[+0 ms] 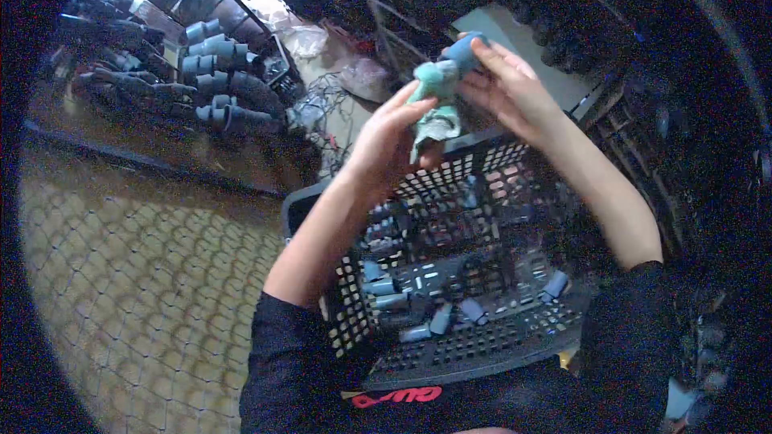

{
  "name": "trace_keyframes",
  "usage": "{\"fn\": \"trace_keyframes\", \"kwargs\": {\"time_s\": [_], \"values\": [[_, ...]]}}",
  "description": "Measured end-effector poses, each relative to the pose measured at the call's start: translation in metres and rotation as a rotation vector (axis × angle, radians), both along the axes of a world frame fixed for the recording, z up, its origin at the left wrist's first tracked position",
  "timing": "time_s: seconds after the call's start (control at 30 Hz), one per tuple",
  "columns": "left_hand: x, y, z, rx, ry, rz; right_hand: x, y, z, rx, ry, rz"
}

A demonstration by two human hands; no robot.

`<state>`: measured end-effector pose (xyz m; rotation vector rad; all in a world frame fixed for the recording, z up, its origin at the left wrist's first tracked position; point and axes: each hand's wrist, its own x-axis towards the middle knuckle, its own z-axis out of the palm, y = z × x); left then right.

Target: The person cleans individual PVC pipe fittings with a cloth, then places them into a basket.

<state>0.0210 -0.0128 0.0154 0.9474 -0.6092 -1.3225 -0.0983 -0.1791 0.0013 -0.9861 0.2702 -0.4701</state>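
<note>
Above the far rim of a black perforated crate (474, 374), my right hand (511, 88) grips a blue-grey pipe fitting (464, 51) between thumb and fingers. My left hand (392, 130) is closed on a pale green cloth (438, 122), which touches the lower left end of the fitting. Inside the crate lie several similar fittings, among them one at the right (554, 285), one near the middle (474, 312) and one at the left (387, 301).
Many grey fittings (213, 64) are stacked on a dark surface at the upper left. Clear plastic bags (363, 78) lie on the floor beyond the crate. Patterned floor (153, 297) shows at the left, dark racks (627, 133) at the right.
</note>
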Motion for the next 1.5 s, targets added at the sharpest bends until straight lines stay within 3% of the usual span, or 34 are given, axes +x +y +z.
{"fn": "trace_keyframes", "kwargs": {"time_s": [0.07,0.1,0.13,0.17,0.2,0.27,0.3,0.4,0.6,0.7,1.0,1.1,1.2,1.3,1.33,1.37,1.4,1.5], "values": [[0.003,0.0,0.001,0.09,-0.098,0.317,0.001,-0.019,-0.006,-0.099,0.156,-0.25],[0.014,0.001,-0.009,-0.009,-0.464,0.348,0.003,-0.031,-0.011,-0.092,0.19,-0.398],[0.022,0.002,-0.014,-0.109,-0.832,0.376,0.0,-0.052,-0.016,-0.108,0.265,-0.336],[0.022,0.005,-0.018,-0.012,-0.77,0.382,-0.006,-0.064,-0.024,-0.082,0.325,-0.336],[0.028,-0.001,-0.04,-0.039,-0.987,0.48,-0.007,-0.07,-0.023,-0.06,0.383,-0.332],[0.02,-0.004,-0.054,0.282,-1.411,0.362,0.001,-0.083,-0.029,-0.138,0.46,-0.321],[0.014,-0.005,-0.049,0.378,-1.389,0.168,0.005,-0.09,-0.03,-0.183,0.506,-0.312],[0.001,-0.011,-0.041,0.387,-1.434,0.207,0.03,-0.111,-0.017,-1.0,0.879,-0.383],[0.003,-0.006,-0.044,0.398,-1.4,0.218,0.064,-0.181,-0.054,-1.771,1.11,-0.589],[0.006,-0.006,-0.05,0.406,-1.385,0.263,0.051,-0.193,-0.049,-1.962,1.352,-0.552],[0.009,-0.009,-0.047,0.441,-1.371,0.185,0.024,-0.224,-0.079,-2.095,1.408,-0.648],[0.009,-0.009,-0.045,0.452,-1.382,0.169,0.021,-0.217,-0.077,-2.148,1.313,-0.632],[0.008,-0.009,-0.045,0.438,-1.391,0.181,0.044,-0.206,-0.063,-2.159,1.088,-0.897],[0.011,-0.011,-0.063,0.354,-1.409,0.264,0.065,-0.126,-0.008,-2.143,0.548,-0.781],[0.011,-0.012,-0.061,0.363,-1.387,0.239,0.07,-0.093,0.0,-2.119,0.177,-0.825],[0.01,-0.014,-0.063,0.366,-1.385,0.243,0.06,-0.045,0.009,-1.918,0.182,-0.712],[0.011,-0.016,-0.064,0.361,-1.393,0.252,0.051,-0.024,0.006,-2.01,-0.302,-0.596],[0.016,-0.018,-0.073,0.248,-1.333,0.275,-0.002,0.064,-0.001,-2.134,-0.743,-0.045]]}}
